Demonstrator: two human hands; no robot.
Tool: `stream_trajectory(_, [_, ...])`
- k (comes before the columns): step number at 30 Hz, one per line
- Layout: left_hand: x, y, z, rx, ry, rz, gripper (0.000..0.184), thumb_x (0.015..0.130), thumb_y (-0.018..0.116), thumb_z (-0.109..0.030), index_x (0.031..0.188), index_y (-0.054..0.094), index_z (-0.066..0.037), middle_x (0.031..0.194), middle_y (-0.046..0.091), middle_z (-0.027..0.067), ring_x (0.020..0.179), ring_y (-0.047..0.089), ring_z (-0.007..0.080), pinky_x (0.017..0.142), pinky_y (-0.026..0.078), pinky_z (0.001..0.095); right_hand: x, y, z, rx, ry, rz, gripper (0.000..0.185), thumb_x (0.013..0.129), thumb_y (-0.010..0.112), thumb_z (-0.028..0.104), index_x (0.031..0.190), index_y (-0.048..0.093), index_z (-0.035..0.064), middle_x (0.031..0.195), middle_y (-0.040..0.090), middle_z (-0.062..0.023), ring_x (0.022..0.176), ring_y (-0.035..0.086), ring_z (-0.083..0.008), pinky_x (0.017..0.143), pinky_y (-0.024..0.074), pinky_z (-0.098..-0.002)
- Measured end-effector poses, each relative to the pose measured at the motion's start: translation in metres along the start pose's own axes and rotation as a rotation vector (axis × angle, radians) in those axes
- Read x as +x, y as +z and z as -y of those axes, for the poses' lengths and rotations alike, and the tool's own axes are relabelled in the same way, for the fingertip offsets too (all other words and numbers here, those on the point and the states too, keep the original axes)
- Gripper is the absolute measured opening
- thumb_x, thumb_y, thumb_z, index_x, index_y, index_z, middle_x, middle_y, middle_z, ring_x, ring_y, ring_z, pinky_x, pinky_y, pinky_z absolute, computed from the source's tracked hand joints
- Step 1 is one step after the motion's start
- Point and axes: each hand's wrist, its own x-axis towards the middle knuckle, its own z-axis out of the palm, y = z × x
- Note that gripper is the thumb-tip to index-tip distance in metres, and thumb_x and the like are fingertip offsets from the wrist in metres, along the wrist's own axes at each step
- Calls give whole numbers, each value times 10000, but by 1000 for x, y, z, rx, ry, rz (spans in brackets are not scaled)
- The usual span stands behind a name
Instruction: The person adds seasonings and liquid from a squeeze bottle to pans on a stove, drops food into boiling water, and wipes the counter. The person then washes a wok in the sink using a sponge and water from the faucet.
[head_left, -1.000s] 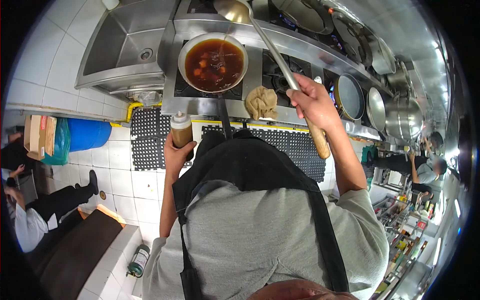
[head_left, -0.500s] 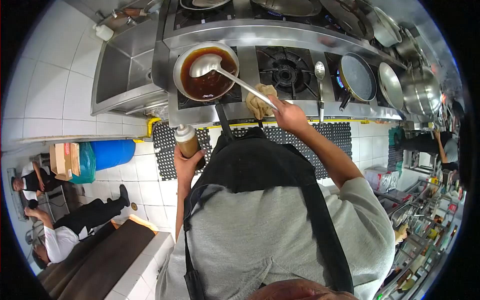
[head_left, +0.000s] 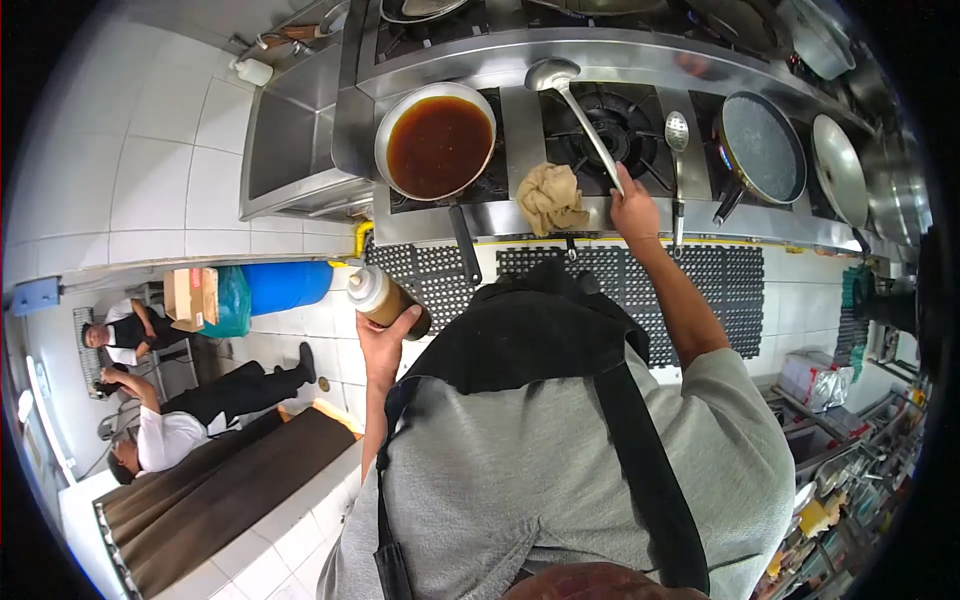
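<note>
My right hand (head_left: 635, 210) grips the handle end of a metal ladle (head_left: 553, 75), whose bowl is over the stove between the left pan and the middle burner (head_left: 615, 140). A frying pan (head_left: 440, 142) of reddish-brown sauce sits on the left burner, its black handle toward me. In my left hand (head_left: 385, 345) is a squeeze bottle (head_left: 372, 290) with a pale cap and brown contents, held in front of the stove. A crumpled tan cloth (head_left: 550, 198) lies on the stove's front edge, left of my right hand.
A slotted spoon (head_left: 677, 135) lies right of the middle burner. Farther right are a pan of pale liquid (head_left: 765, 148) and a shallow metal pan (head_left: 840, 168). A sink (head_left: 290, 135) adjoins the stove's left end. Two people in white sleeves (head_left: 170, 440) are at far left.
The ladle has come out of the sauce and moved right, with my right hand shifting right too. My left hand still holds the squeeze bottle. The camera view has shifted.
</note>
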Motion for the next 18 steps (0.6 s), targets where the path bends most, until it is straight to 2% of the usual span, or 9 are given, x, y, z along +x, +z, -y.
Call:
stream_trajectory(4, [-7,22,-36,39,53,23,424,786,820,12,1155,613,-15,1016,646,13,917,614,115,840,504,277,3,9,-8,-22,90,21,545,903,644,154,1433,518,177,1030,638,-164,895,667,-391,765,558,-482])
stream_trajectory(7, [-11,46,-62,65,105,31,345,802,815,7,1091,627,-14,946,622,-10,825,574,95,753,477,249,3,15,-10,-39,-17,5,555,862,656,126,1402,535,86,1003,604,-165,966,614,-381,841,501,-502])
stream_trajectory(9, [-9,57,-69,122,114,71,292,808,813,1,1035,630,-8,903,611,-13,791,552,91,729,466,245,0,2,3,22,-59,-45,589,818,689,125,1383,538,53,1053,564,-167,1005,558,-377,883,466,-495])
stream_trajectory(11, [-10,75,-77,161,159,93,300,802,816,-1,1042,636,4,908,625,-1,810,572,103,752,483,261,-10,-18,15,146,-118,-184,570,801,679,110,1355,562,42,1030,569,-169,978,566,-369,839,490,-471])
stream_trajectory(13, [1,91,-75,136,166,173,346,790,821,10,1082,635,11,962,642,19,858,602,119,796,503,276,-26,-54,30,174,-112,-114,544,815,658,106,1349,575,46,1033,575,-177,985,574,-364,851,500,-461])
stream_trajectory(14, [8,98,-72,90,164,215,372,782,823,18,1103,634,14,993,650,31,889,617,127,822,512,283,-39,-64,27,163,-78,-33,617,828,718,124,1406,512,66,1111,551,-189,1022,575,-386,875,509,-462])
stream_trajectory(16, [26,111,-62,71,130,313,425,761,838,25,1131,629,14,1049,655,50,935,628,134,863,516,294,-67,-83,28,192,-33,-107,503,853,674,155,1339,585,60,988,581,-179,940,591,-369,853,505,-463])
stream_trajectory(17, [34,119,-61,126,132,401,445,745,854,14,1129,629,12,1051,658,51,942,629,138,871,513,297,-81,-93,25,167,3,-133,503,853,674,155,1339,585,60,988,581,-179,940,591,-369,853,505,-463])
stream_trajectory(18, [43,127,-61,184,137,493,465,728,871,3,1126,629,10,1053,661,52,949,630,141,880,510,300,-100,-104,19,150,64,-43,498,865,674,162,1344,582,64,1017,590,-188,953,605,-376,859,512,-469])
